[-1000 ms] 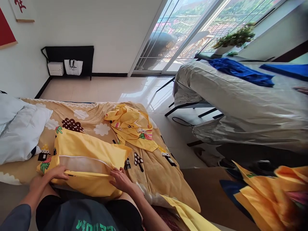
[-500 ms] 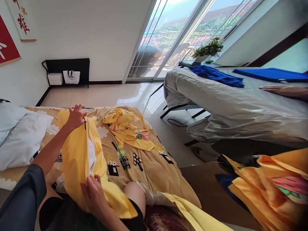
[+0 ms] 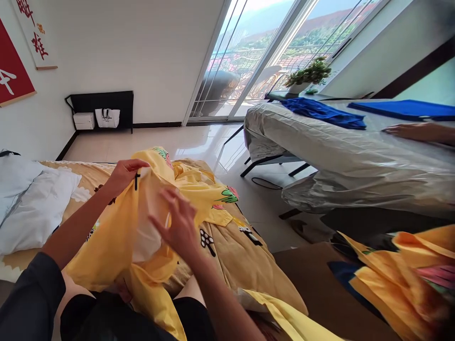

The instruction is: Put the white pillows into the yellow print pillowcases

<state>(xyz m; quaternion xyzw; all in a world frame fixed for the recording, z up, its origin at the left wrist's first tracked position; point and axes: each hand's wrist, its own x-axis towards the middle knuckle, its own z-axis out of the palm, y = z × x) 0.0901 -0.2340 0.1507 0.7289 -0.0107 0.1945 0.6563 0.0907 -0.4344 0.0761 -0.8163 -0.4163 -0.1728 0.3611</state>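
A yellow fabric cover (image 3: 110, 246) with printed pink and green figures hangs over my lap, its zipped side gaping to show white inside. My left hand (image 3: 126, 176) pinches the upper edge of that opening, close to a black zipper tab (image 3: 137, 181). In front of the opening, my right hand (image 3: 177, 220) has its fingers apart and a little blurred; nothing shows in its grasp. Another crumpled yellow cloth (image 3: 216, 215) lies behind the cover on the tan patterned bedspread (image 3: 227, 251).
White pillows (image 3: 46, 203) lie at left. Yellow printed fabric (image 3: 391, 265) is heaped at lower right. Across the gap, a plastic-covered bed (image 3: 320, 147) bears blue cloth (image 3: 325, 112), and another person's hand (image 3: 408, 131) rests there. A black bench (image 3: 103, 102) stands by the wall.
The cover's opening has been spread wider, and its printed far side has swung up and right. My right hand has left the lower edge and risen to the opening, fingers apart.
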